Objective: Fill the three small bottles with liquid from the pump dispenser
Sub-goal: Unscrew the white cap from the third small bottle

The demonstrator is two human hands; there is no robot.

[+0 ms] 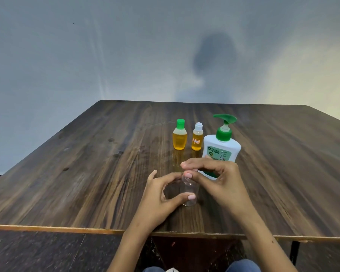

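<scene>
The left hand (161, 195) is curling round the small clear empty plastic bottle (189, 191), thumb pinching its lower body, holding it upright near the front of the dark wood-grain table (86, 173). The right hand (218, 179) is pinching at the bottle's top, fingertips bunched there; whether a cap is under them, I cannot tell. Behind, the green-capped amber-filled bottle (179, 137) and the white-topped amber-filled bottle (197, 139) are standing just beside the white pump dispenser with the green head (222, 142). The risk: this light bottle is looking slippery and easy to tip, and the right wrist is hovering close to the dispenser, so a knock seems possible.
</scene>
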